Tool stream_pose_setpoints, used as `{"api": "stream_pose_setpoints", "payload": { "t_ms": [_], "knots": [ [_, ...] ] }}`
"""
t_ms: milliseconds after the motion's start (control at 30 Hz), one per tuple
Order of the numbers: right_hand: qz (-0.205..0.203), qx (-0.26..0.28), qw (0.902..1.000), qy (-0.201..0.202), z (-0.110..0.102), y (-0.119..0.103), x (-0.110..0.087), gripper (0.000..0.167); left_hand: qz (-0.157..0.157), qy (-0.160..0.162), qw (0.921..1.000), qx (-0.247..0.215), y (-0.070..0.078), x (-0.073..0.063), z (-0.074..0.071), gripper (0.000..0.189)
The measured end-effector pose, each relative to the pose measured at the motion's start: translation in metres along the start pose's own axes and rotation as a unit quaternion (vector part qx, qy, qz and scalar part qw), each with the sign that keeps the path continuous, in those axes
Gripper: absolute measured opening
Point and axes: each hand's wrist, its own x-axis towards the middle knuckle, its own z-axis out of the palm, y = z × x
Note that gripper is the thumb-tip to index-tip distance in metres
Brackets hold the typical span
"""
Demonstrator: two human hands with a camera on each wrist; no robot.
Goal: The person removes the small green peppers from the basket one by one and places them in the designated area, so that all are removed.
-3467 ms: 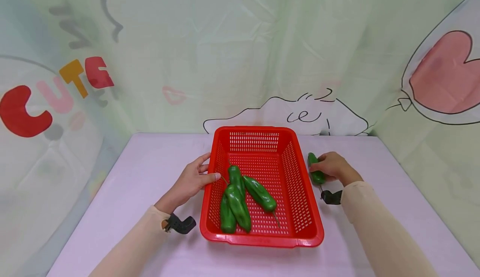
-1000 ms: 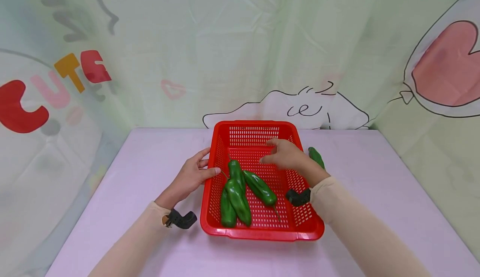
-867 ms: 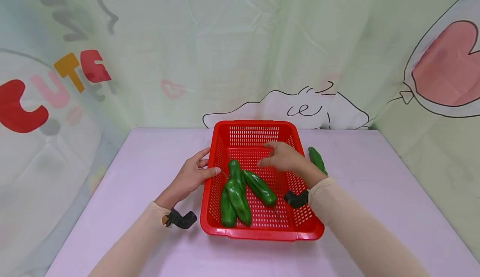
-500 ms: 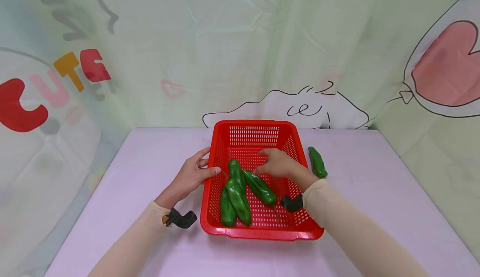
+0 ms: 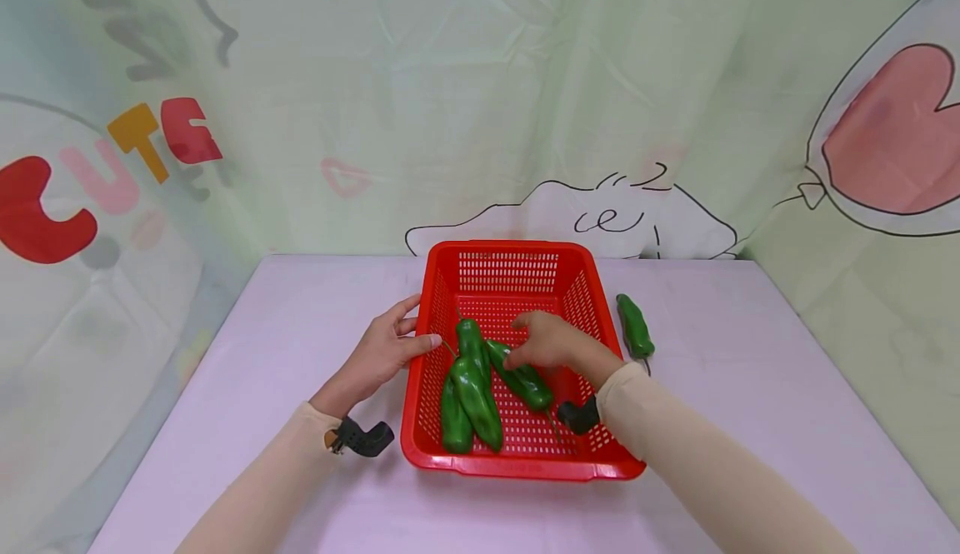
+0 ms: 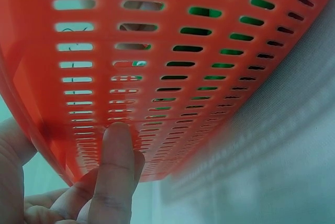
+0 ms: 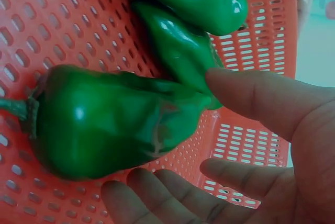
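Observation:
A red plastic basket (image 5: 517, 464) with slotted walls stands on the table, with several long green peppers (image 5: 471, 408) lying in its left half. My left hand (image 5: 382, 354) holds the basket's left rim, thumb over the edge and fingers against the outer wall, as the left wrist view shows. Inside the basket, my right hand (image 5: 551, 341) hovers over the rightmost green pepper (image 7: 104, 124). Its thumb and fingers are spread to either side of that pepper, which lies on the basket floor; whether the fingers touch it, I cannot tell.
One more green pepper (image 5: 636, 326) lies on the table just right of the basket, stem toward me. The pale lilac table (image 5: 315, 312) meets a printed cloth backdrop (image 5: 480, 104) at the back and sides.
My right hand has let go of a pepper to the right of the basket, which stays on the table, and has moved left and down into the basket. The left hand keeps its place.

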Motion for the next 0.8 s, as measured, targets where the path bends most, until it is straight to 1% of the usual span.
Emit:
{"api": "stream_pose_setpoints", "payload": {
  "t_ms": [133, 300, 467, 667, 800],
  "knots": [
    [0.002, 0.001, 0.9999, -0.014, 0.0025, 0.0002, -0.0002, 0.073, -0.001, 0.0, 1.0, 0.003, -0.0005, 0.0, 0.0, 0.082],
    [0.0, -0.011, 0.9995, -0.028, 0.0047, -0.0003, -0.0006, 0.07, 0.001, 0.001, 1.0, 0.005, -0.0009, -0.0003, -0.0003, 0.081],
    [0.008, -0.017, 0.9994, -0.03, 0.0068, -0.002, -0.0026, 0.067, 0.002, 0.002, 1.0, 0.003, 0.0004, -0.001, 0.0003, 0.081],
    [0.002, -0.033, 0.9989, -0.032, 0.0084, -0.0015, -0.0035, 0.066, -0.003, 0.005, 1.0, 0.006, 0.001, -0.0015, 0.0004, 0.081],
    [-0.002, -0.045, 0.9985, -0.032, 0.0096, -0.0011, -0.0028, 0.063, -0.002, 0.004, 1.0, 0.002, 0.001, -0.0019, 0.0005, 0.08]
  ]
}}
